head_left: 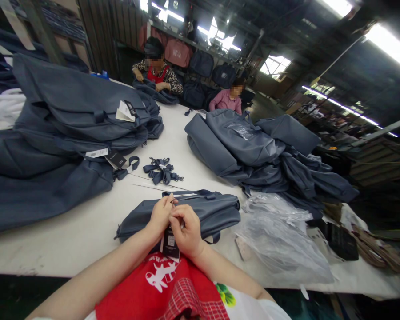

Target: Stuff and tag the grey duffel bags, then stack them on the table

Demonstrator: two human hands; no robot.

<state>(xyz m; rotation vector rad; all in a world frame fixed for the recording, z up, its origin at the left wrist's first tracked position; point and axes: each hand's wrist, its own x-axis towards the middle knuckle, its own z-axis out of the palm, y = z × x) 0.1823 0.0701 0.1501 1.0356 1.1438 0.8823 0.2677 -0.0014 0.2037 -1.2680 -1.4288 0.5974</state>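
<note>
A dark blue-grey bag point(216, 215) lies flat on the table in front of me, its carry handle at the far side. Over its middle, my left hand point(162, 215) is closed in a pinch, with a small dark bit at the fingertips that I cannot make out. My right hand point(188, 231) is closed too, thumb and finger pinched right against the left fingertips. A black hang tag point(170, 244) with a white printed square hangs below the point where the hands meet, its top at the right fingers. Any string is hidden by the fingers.
Dark blue bags with tags point(76, 111) are piled at left, more bags point(240, 142) at right. A bundle of straps with hooks point(162, 170) lies beyond my bag. Clear plastic bags point(280, 240) cover the table's right side. Two people point(158, 75) work across the table point(173, 129).
</note>
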